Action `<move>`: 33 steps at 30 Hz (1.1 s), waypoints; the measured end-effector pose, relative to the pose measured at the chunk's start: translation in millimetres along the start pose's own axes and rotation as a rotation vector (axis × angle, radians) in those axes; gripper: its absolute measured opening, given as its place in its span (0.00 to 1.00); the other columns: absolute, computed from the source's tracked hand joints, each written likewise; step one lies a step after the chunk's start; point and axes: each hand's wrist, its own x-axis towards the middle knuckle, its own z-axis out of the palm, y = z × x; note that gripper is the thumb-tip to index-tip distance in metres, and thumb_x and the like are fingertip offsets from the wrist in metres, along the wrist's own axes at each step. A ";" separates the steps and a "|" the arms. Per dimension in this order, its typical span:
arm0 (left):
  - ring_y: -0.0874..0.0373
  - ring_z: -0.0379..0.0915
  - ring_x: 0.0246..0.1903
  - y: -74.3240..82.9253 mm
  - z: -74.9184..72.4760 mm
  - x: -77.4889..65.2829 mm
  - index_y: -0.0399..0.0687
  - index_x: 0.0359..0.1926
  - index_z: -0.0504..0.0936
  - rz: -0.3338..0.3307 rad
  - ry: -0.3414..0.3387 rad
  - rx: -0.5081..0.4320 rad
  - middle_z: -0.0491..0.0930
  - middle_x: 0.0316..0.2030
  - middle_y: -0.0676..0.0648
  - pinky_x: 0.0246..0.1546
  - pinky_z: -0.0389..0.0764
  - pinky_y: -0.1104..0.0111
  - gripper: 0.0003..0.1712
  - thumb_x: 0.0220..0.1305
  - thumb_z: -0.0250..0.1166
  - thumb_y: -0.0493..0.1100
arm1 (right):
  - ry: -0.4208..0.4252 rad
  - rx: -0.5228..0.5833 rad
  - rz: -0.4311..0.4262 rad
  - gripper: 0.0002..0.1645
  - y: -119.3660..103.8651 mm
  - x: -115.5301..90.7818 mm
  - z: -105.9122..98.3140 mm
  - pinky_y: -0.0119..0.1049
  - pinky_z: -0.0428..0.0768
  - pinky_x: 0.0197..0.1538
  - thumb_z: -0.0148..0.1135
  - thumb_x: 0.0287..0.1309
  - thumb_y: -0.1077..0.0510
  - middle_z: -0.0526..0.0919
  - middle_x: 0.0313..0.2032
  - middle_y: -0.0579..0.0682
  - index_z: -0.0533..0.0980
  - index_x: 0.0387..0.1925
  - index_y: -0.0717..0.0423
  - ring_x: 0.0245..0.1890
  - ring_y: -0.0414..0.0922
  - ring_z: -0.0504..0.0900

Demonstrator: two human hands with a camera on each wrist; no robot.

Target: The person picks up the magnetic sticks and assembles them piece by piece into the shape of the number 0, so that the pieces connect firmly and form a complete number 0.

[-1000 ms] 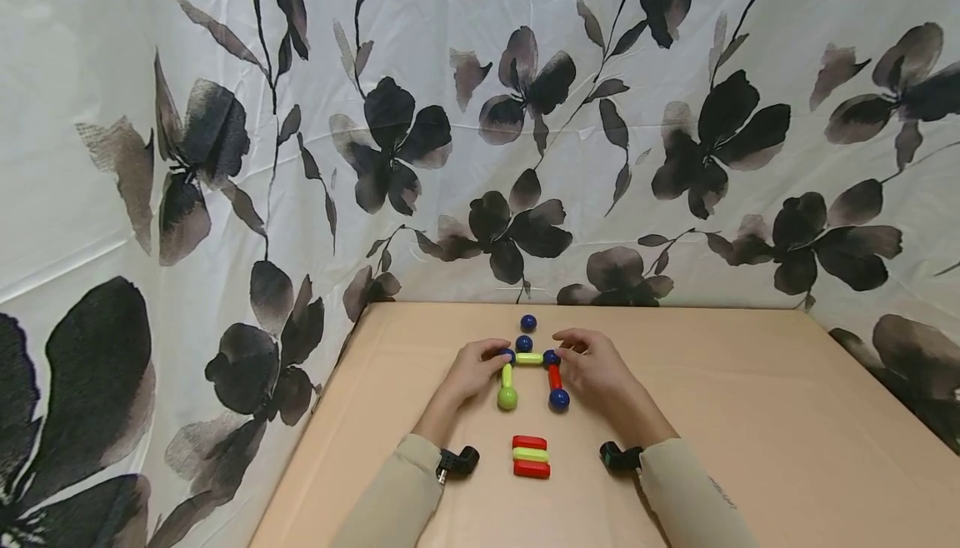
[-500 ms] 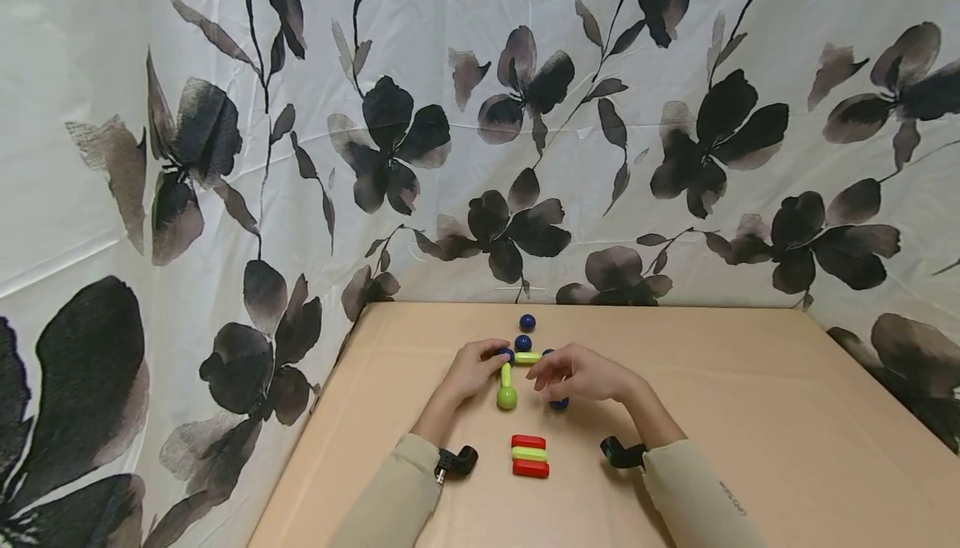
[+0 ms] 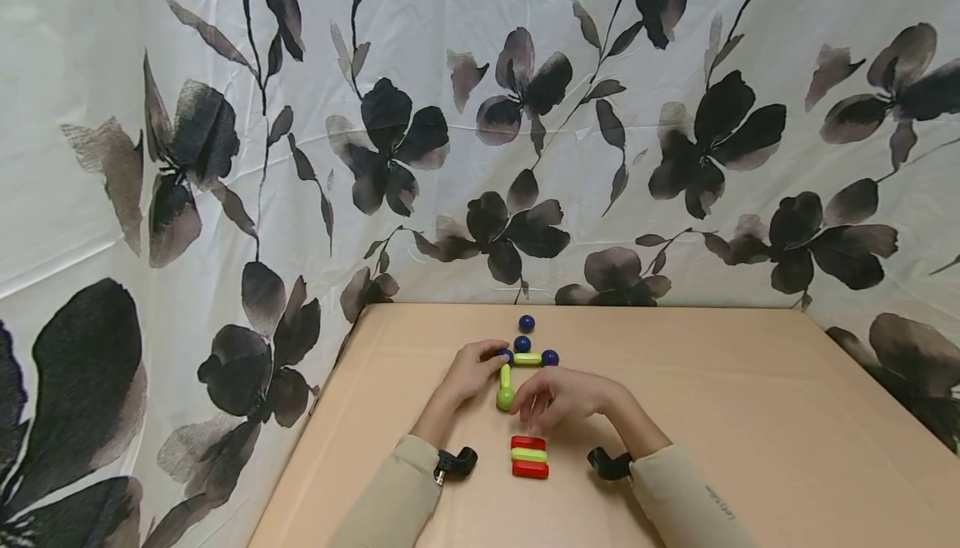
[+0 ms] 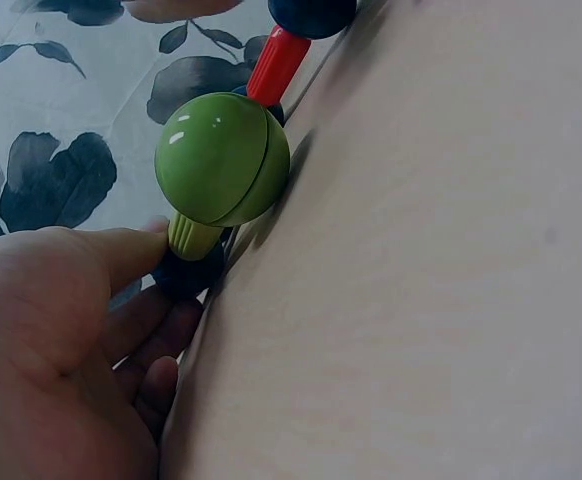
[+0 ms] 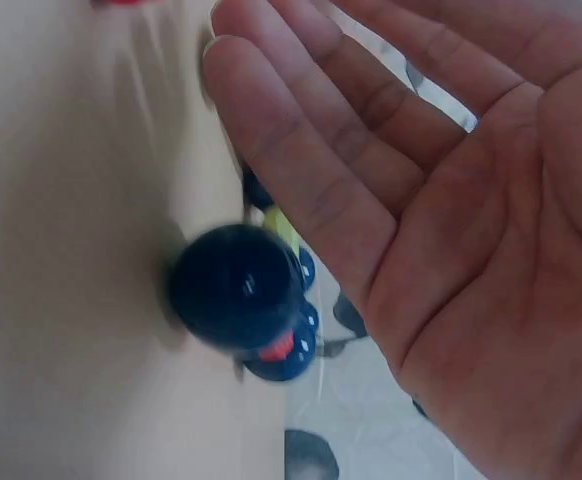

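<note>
My left hand (image 3: 471, 371) pinches a dark blue ball (image 3: 507, 356) at the left corner of a ball-and-rod frame. A yellow-green rod (image 3: 505, 376) runs from that corner to a larger green ball (image 4: 216, 160). Another yellow-green rod (image 3: 528, 359) crosses to a blue ball (image 3: 550, 357) at the right corner. From there a red rod (image 4: 278, 66) leads to a nearer blue ball (image 5: 236, 287), covered by my right hand in the head view. My right hand (image 3: 566, 398) holds nothing; its extended fingers hover just beyond a red rod (image 3: 529, 443).
Beside that red rod lie a yellow-green rod (image 3: 529, 455) and a second red rod (image 3: 530, 470), in a row near me. Two loose blue balls (image 3: 527, 323) (image 3: 522, 344) sit beyond the frame. A flowered cloth (image 3: 480, 156) hangs behind the table (image 3: 750, 415).
My right hand has left the right corner ball and come toward me, over the frame's right side, to the row of rods. My left hand keeps its grip on the left corner ball.
</note>
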 end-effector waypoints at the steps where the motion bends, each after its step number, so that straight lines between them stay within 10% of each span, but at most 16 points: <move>1: 0.46 0.76 0.65 -0.3 -0.1 0.0 0.45 0.63 0.83 0.006 0.000 0.001 0.84 0.60 0.44 0.68 0.73 0.50 0.19 0.76 0.63 0.44 | -0.006 -0.006 0.003 0.18 -0.7 1.7 2.2 0.32 0.84 0.46 0.74 0.60 0.63 0.89 0.43 0.58 0.85 0.52 0.58 0.38 0.41 0.86; 17: 0.48 0.76 0.65 -1.9 -1.4 1.4 0.46 0.63 0.83 -0.001 -0.003 -0.025 0.84 0.60 0.45 0.69 0.73 0.51 0.19 0.76 0.63 0.44 | -0.002 -0.151 0.045 0.15 -5.0 17.0 17.4 0.30 0.84 0.39 0.70 0.53 0.73 0.86 0.35 0.46 0.83 0.38 0.53 0.30 0.34 0.78; 33: 0.47 0.77 0.63 1.0 -3.5 -0.8 0.44 0.63 0.83 0.022 -0.010 -0.010 0.84 0.58 0.44 0.66 0.75 0.50 0.18 0.76 0.63 0.43 | 0.078 -0.301 0.119 0.13 -10.6 24.1 26.8 0.28 0.79 0.37 0.77 0.56 0.63 0.79 0.29 0.38 0.80 0.35 0.45 0.29 0.34 0.75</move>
